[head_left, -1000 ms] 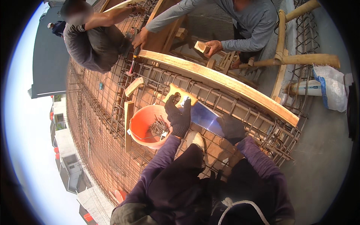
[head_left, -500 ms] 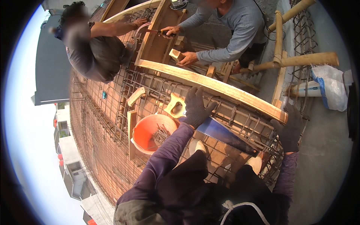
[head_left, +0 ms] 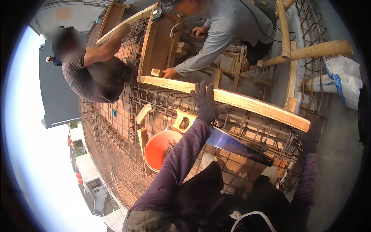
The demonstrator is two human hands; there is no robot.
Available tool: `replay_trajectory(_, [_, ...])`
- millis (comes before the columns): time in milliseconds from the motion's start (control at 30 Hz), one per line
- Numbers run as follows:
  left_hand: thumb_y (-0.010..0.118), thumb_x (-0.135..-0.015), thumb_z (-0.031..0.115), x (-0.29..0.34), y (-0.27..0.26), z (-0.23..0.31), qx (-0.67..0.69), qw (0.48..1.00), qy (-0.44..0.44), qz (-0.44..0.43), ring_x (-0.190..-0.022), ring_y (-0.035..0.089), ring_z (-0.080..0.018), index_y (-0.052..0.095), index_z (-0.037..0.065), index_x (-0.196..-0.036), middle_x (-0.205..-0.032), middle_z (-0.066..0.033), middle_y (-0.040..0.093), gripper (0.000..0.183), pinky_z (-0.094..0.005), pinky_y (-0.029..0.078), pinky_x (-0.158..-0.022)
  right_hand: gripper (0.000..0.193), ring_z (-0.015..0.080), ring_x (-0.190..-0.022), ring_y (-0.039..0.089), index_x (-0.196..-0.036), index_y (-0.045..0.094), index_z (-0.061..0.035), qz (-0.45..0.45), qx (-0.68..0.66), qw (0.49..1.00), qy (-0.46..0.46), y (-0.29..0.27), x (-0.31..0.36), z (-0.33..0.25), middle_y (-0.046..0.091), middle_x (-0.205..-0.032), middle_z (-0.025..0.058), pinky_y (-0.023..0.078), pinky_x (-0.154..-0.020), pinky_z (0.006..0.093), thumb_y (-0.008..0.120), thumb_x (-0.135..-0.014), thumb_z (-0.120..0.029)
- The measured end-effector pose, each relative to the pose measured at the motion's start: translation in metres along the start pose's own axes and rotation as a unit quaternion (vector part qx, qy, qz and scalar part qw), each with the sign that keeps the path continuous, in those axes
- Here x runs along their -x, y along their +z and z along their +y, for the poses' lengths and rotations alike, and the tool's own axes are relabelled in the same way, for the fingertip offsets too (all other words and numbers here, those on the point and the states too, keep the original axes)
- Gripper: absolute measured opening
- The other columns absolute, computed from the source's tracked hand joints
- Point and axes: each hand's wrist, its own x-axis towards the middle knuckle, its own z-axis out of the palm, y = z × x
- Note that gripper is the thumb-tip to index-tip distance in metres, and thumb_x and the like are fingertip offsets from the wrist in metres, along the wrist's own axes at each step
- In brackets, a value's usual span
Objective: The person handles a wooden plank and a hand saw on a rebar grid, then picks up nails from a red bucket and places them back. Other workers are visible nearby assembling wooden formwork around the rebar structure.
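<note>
Splaying wide, the left hand (head_left: 208, 103) lies over 1 plank (head_left: 255, 107), clasping nothing; the right hand (head_left: 310, 136) is a dark blur at the plank's right end, its grip impossible to tell. The plank runs along the far side of the rebar (head_left: 116, 147). Nearer lie 1 saw (head_left: 232, 145), 1 bucket (head_left: 156, 154) and 2 blocks (head_left: 143, 114). Beyond, 1 of the 2 nearest co-workers (head_left: 228, 40) holds 1 hammer (head_left: 176, 29).

Bright sky (head_left: 27, 116) glows at nine o'clock, with a big dark gray wall (head_left: 58, 100) in front of it, toward ten. At eight o'clock are little houses (head_left: 91, 179) with windows, and closer in, a brown floor covered by a net of thin metal bars (head_left: 102, 149). Smooth gray ground (head_left: 340, 154) lies toward four o'clock, and fat yellow poles (head_left: 324, 51) cross at two.
</note>
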Motion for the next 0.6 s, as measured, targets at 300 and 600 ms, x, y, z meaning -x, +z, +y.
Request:
replay_trajectory(300, [0.065, -0.073, 0.099, 0.005, 0.026, -0.010, -0.002, 0.997, 0.020, 0.070, -0.162, 0.015, -0.0500, 0.038, 0.010, -0.163, -0.168, -0.0227, 0.028, 0.129, -0.0768, 0.009, -0.124, 0.096, 0.0346, -0.129, 0.063, -0.142, 0.062, -0.0053, -0.022, -0.065, 0.983, 0.170, 0.014, 0.022, 0.005, 0.064, -0.139, 0.0158, 0.052, -0.108, 0.0470, 0.107, -0.062, -0.035])
replay_trajectory(600, [0.064, -0.078, 0.096, 0.002, 0.021, -0.007, -0.014, 0.996, 0.036, 0.084, -0.156, 0.025, -0.0486, 0.042, 0.010, -0.158, -0.160, -0.0210, 0.036, 0.119, -0.0723, 0.019, -0.120, 0.100, 0.0381, -0.135, 0.059, -0.144, 0.060, -0.0042, -0.022, -0.057, 0.991, 0.116, 0.012, 0.025, 0.012, 0.061, -0.143, 0.0175, 0.048, -0.114, 0.0496, 0.106, -0.062, -0.038])
